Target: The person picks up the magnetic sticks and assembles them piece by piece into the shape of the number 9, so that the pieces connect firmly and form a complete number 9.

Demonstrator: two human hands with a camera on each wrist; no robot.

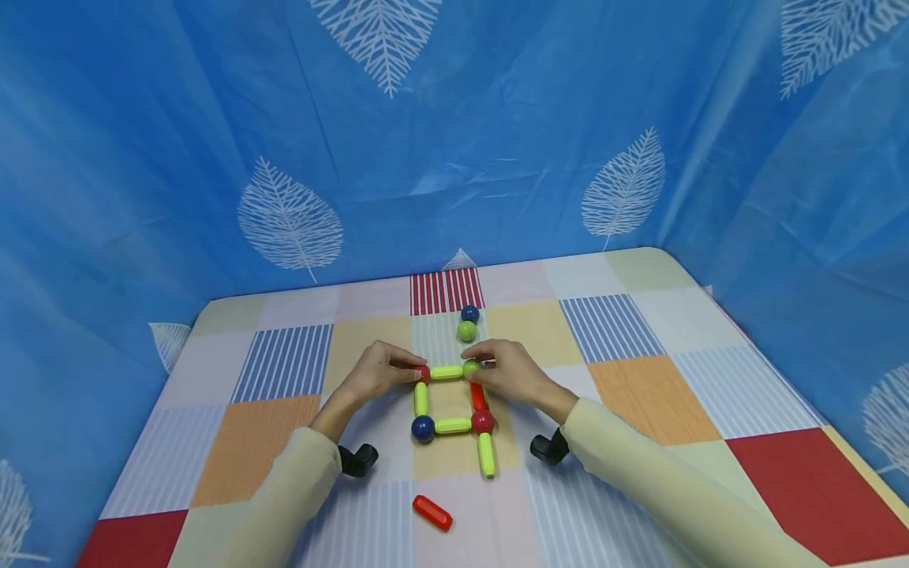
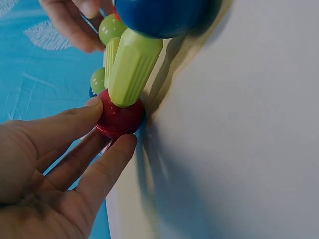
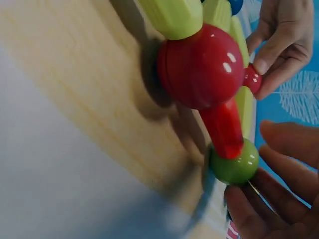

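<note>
Head view: L hand (image 1: 376, 371) pinches the far-left red ball (image 1: 423, 373) btwn thumb & fingers. R hand (image 1: 514, 371) has its fingers curled round the far-right green ball (image 1: 472, 368), thumb side toward the wearer. Both balls are corners of a rod-and-ball square: far lime rod (image 1: 447, 372) spans btwn them, left lime rod (image 1: 421, 399) runs down to the blue corner ball (image 1: 422, 428), near lime rod (image 1: 453, 426) goes across to the near-right red ball (image 1: 483, 421), & red rod (image 1: 478, 397) links that one up to R hand's ball. An extra lime rod (image 1: 486, 456) sticks out toward the wearer from the near-right corner. Loose red rod (image 1: 432, 513) lies apart, nearer the wearer. Beyond the square, a loose blue ball (image 1: 469, 314) & loose green ball (image 1: 466, 330) touch. All on a worktop (image 1: 667, 394) w/ patchwork cover; blue curtain (image 1: 461, 173) w/ white leaf print behind.

L wrist view: L fingertips grip the far-left red ball from 2 sides; left lime rod meets it, w/ the blue corner ball at the rod's other end, cut off by the top edge. R hand partly seen, top left.

R wrist view: R fingertips at the far-right green ball; near-right red ball big mid-frame, apart from the hand, red rod btwn. L hand's pinch shows top right.
</note>
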